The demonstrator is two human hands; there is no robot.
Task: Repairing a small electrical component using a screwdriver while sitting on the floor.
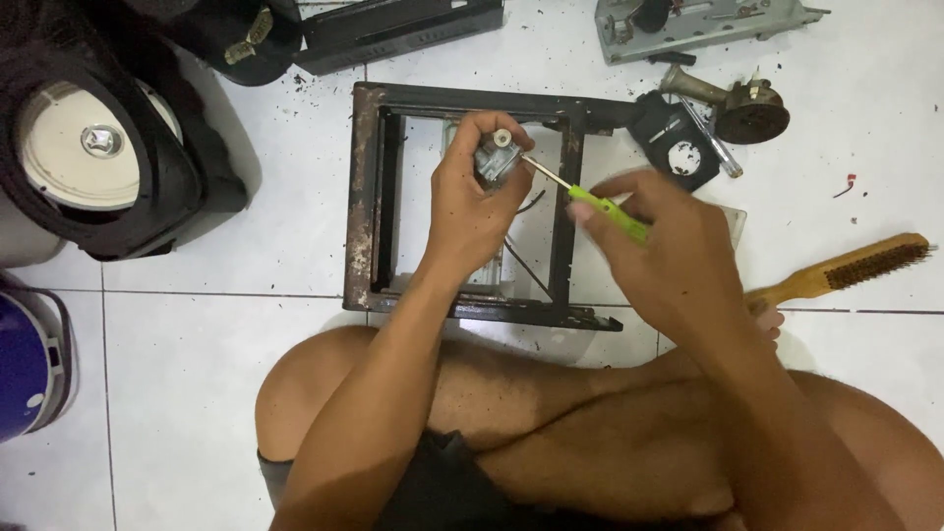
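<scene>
Seen from above, a person sat cross-legged on a white tiled floor, working with both bare hands over a rusty black rectangular metal frame that lay flat just in front of the knees. The left hand was closed around a small grey metal part, holding it above the middle of the frame with a pale round cap facing up. The right hand gripped a green-handled screwdriver, its fingers wrapped round the handle and its thin shaft reaching left so that the tip met the side of the metal part. The step in hand appeared to be turning a screw on that part; the next move would likely call for a steady left grip while the right hand twisted the driver squarely on the screw head. A wooden wire brush lay to the right, near the right knee. Beyond the frame lay a black square piece with a round hole, a brass-coloured fitting and a grey metal plate. A rice cooker with its lid open stood at the left.
</scene>
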